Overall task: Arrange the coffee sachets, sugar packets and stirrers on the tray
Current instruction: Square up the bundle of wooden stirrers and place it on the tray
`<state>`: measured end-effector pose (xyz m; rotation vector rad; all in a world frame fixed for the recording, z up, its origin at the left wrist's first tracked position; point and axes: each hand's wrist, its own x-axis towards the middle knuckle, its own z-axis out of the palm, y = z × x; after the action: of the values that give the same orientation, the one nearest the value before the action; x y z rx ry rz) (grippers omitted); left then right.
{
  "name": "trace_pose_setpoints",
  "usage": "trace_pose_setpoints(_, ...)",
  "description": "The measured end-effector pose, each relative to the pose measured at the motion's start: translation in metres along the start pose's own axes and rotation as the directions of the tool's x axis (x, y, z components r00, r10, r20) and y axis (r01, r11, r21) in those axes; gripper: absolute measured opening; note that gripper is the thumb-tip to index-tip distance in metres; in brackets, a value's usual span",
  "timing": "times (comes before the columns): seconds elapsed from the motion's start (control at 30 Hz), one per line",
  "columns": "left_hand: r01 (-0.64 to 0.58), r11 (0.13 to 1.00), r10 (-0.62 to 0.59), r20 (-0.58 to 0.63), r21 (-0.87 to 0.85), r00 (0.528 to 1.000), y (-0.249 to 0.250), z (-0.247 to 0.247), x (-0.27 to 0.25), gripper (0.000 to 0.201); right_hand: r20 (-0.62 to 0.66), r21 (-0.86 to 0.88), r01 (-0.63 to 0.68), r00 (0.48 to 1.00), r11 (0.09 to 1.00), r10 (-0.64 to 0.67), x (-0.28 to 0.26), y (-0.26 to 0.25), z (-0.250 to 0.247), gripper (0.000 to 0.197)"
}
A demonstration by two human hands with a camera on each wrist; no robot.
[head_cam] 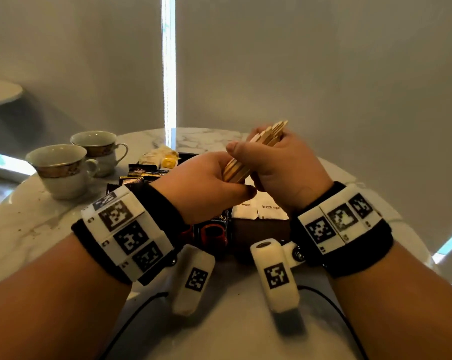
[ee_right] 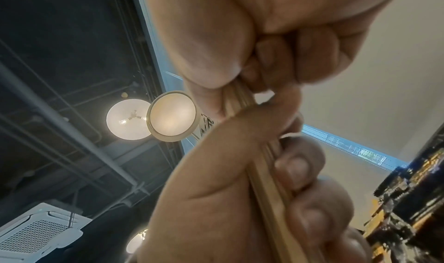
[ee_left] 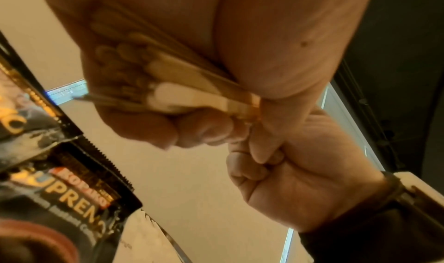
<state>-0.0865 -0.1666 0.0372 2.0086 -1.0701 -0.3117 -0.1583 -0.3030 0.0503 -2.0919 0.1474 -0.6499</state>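
Both hands hold one bundle of wooden stirrers [head_cam: 271, 135] in the air above the dark brown tray [head_cam: 261, 231]. My left hand [head_cam: 209, 183] grips the bundle's near end; my right hand [head_cam: 279, 162] is curled round its far part, thumb up. In the left wrist view the stirrers' [ee_left: 182, 94] rounded ends stick out past the curled left fingers [ee_left: 168, 130]. In the right wrist view the stirrers [ee_right: 269, 191] run through the right hand [ee_right: 216, 191]. Black coffee sachets [head_cam: 141, 175] and white brown-sugar packets [head_cam: 270, 210] lie on the tray.
Two gold-banded teacups [head_cam: 61, 167] [head_cam: 100, 146] stand at the left on the round marble table [head_cam: 24, 229]. Yellow and white packets [head_cam: 161, 158] lie at the tray's far end. A black cable [head_cam: 131, 315] runs over the table's near side.
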Motion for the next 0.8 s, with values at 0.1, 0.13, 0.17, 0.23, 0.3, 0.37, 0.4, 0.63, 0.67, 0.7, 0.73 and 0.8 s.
trace_pose_setpoints(0.1, -0.020, 1.000, 0.021, -0.020, 0.014, 1.000, 0.001, 0.001, 0.000, 0.013, -0.013, 0.018, 0.010, 1.000, 1.000, -0.010, -0.003, -0.003, 0.004, 0.025)
trace_pose_setpoints(0.13, -0.019, 0.999, 0.020, -0.019, 0.030, 1.000, 0.001, 0.000, 0.000, 0.012, -0.009, 0.016, 0.008, 1.000, 1.000, -0.008, -0.003, -0.004, 0.004, 0.027)
trace_pose_setpoints(0.17, -0.011, 0.999, 0.012, -0.017, 0.044, 1.000, 0.000, 0.000, 0.000, 0.012, -0.004, -0.011, 0.007, 1.000, 1.000, -0.007, -0.003, -0.004, 0.003, 0.032)
trace_pose_setpoints(0.23, 0.011, 0.997, -0.011, -0.012, 0.076, 1.000, 0.000, -0.003, 0.000, 0.012, -0.036, -0.036, -0.011, 0.999, 0.999, 0.009, -0.001, -0.004, -0.002, 0.052)
trace_pose_setpoints(0.3, 0.033, 0.989, -0.033, 0.003, 0.143, 0.999, 0.001, -0.004, -0.001, 0.013, -0.140, 0.142, -0.032, 0.989, 0.989, 0.052, 0.006, -0.005, -0.013, 0.084)
trace_pose_setpoints(0.37, 0.052, 0.977, -0.058, 0.021, 0.209, 0.998, 0.003, -0.005, -0.002, 0.015, -0.235, 0.341, 0.011, 0.969, 0.940, 0.074, 0.009, -0.007, -0.028, 0.095)
trace_pose_setpoints(0.4, 0.058, 0.971, -0.066, 0.029, 0.233, 0.997, 0.004, -0.004, -0.003, 0.015, -0.276, 0.363, 0.044, 0.959, 0.931, 0.063, 0.010, -0.010, -0.036, 0.095)
trace_pose_setpoints(0.63, 0.065, 0.963, -0.090, 0.087, 0.261, 0.992, 0.006, 0.002, -0.003, 0.016, -0.011, 0.272, 0.132, 0.991, 0.953, -0.135, -0.001, -0.014, 0.001, 0.160)
trace_pose_setpoints(0.67, 0.064, 0.964, -0.090, 0.088, 0.258, 0.992, 0.007, 0.002, -0.003, 0.016, -0.013, 0.255, 0.151, 0.988, 0.955, -0.152, -0.001, -0.016, 0.001, 0.162)
trace_pose_setpoints(0.7, 0.060, 0.965, -0.084, 0.085, 0.257, 0.993, 0.007, 0.002, -0.004, 0.017, -0.048, 0.306, 0.143, 0.990, 0.941, -0.135, 0.002, -0.015, -0.004, 0.163)
trace_pose_setpoints(0.73, 0.054, 0.965, -0.078, 0.080, 0.258, 0.994, 0.007, 0.001, -0.004, 0.018, -0.093, 0.367, 0.139, 0.989, 0.920, -0.113, 0.005, -0.014, -0.012, 0.163)
trace_pose_setpoints(0.8, 0.050, 0.963, -0.073, 0.077, 0.263, 0.994, 0.007, 0.002, -0.004, 0.018, -0.124, 0.427, 0.138, 0.988, 0.893, -0.094, 0.008, -0.011, -0.018, 0.159)
